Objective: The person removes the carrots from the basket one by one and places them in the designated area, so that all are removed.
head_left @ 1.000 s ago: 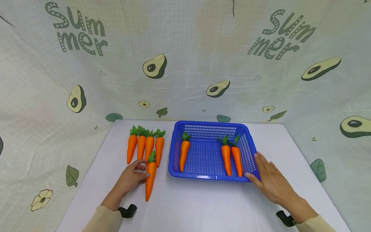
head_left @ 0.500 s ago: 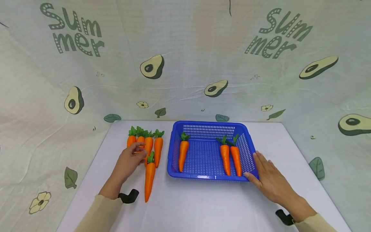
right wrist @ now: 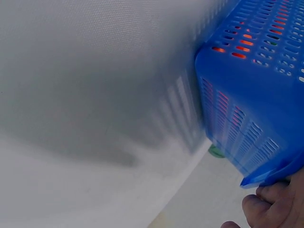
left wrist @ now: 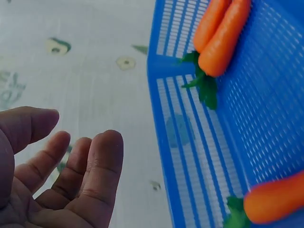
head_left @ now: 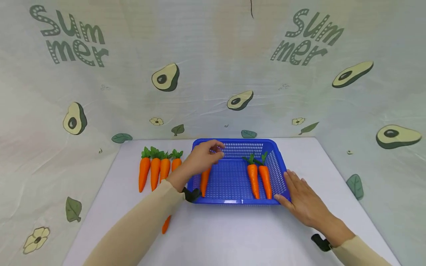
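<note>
In the head view my left hand (head_left: 205,155) is over the left part of the blue plastic basket (head_left: 229,181), covering the top of a carrot (head_left: 204,183) inside. Nothing is between its loosely bent fingers, as the left wrist view also shows, with the thumb (left wrist: 35,126) apart from them. Two more carrots (head_left: 253,181) with green tops lie side by side at the basket's right. My right hand (head_left: 309,208) rests with straight fingers along the basket's right rim near the front corner; the right wrist view shows its fingers (right wrist: 273,204) at the rim.
Several carrots (head_left: 144,173) lie in a row on the white table (head_left: 233,236), left of the basket. Nearer the front, another carrot (head_left: 166,224) shows only its tip beneath the left sleeve (head_left: 139,225). A printed cloth (head_left: 199,122) hangs behind the table.
My left hand has let go of the front carrot, moved up past the row, then right to over the basket. The right hand stays at the rim. The head view has shifted slightly.
</note>
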Demonstrator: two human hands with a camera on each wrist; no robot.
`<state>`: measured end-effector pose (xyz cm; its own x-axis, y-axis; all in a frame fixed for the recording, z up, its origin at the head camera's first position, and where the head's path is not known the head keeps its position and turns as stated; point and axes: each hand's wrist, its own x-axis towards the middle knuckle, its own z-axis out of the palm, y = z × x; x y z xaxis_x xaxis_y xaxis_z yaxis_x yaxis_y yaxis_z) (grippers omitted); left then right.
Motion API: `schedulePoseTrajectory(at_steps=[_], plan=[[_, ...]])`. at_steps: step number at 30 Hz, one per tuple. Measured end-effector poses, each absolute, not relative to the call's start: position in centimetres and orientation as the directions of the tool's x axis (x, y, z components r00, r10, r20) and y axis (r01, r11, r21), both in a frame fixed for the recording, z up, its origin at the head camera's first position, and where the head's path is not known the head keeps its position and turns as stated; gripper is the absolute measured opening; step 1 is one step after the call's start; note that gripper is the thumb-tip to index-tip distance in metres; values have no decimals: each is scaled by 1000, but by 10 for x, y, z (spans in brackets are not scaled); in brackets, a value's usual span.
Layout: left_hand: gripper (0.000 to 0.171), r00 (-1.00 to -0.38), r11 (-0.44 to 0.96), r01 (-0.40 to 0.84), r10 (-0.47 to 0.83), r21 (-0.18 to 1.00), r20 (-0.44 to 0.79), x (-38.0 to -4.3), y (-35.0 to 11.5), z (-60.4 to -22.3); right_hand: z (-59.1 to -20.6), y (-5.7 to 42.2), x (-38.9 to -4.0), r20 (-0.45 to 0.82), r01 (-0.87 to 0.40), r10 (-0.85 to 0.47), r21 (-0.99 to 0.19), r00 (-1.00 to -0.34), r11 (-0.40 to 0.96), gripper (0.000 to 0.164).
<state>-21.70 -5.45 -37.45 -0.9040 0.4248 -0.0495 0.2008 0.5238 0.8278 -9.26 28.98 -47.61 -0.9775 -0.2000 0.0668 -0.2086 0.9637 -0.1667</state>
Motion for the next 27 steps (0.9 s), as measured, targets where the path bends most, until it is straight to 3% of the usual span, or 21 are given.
schedulePoseTrajectory(at_steps=[11, 27], plan=[[30, -797, 524, 332, 600, 784, -63, -253, 22, -391, -475, 291, -93, 39, -192, -188, -167, -981, 967, 91], [43, -717, 593, 339, 665, 731, -207, -279, 48, -452, -480, 283, -88, 34, -161, -157, -159, -987, 974, 92]])
